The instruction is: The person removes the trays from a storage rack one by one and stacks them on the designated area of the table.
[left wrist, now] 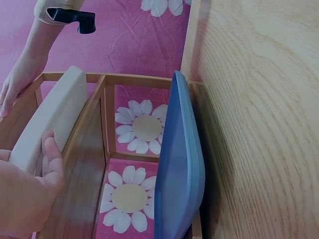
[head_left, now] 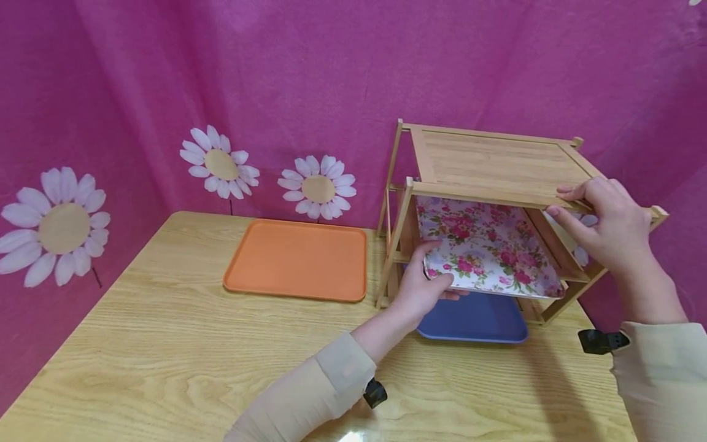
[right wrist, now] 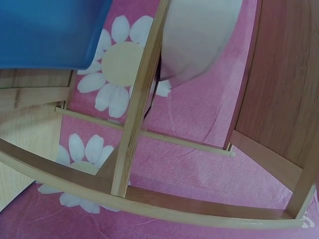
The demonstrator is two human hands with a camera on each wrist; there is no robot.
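Observation:
A floral tray (head_left: 491,255) with pink roses on white lies slanted on the middle level of a wooden shelf rack (head_left: 491,156), its near edge jutting out of the front. My left hand (head_left: 422,285) grips that tray by its near left corner, thumb on the patterned side and fingers beneath. In the left wrist view the tray's pale rim (left wrist: 60,114) shows beside the left hand (left wrist: 30,194). On the rack's top front rail my right hand (head_left: 613,224) holds on near the right end, fingers above and thumb at the front.
A blue tray (head_left: 475,319) sits on the rack's bottom level and sticks out at the front. Left of the rack an orange tray (head_left: 298,261) lies flat on the wooden table (head_left: 182,362). A magenta curtain (head_left: 309,80) with printed daisies hangs close behind.

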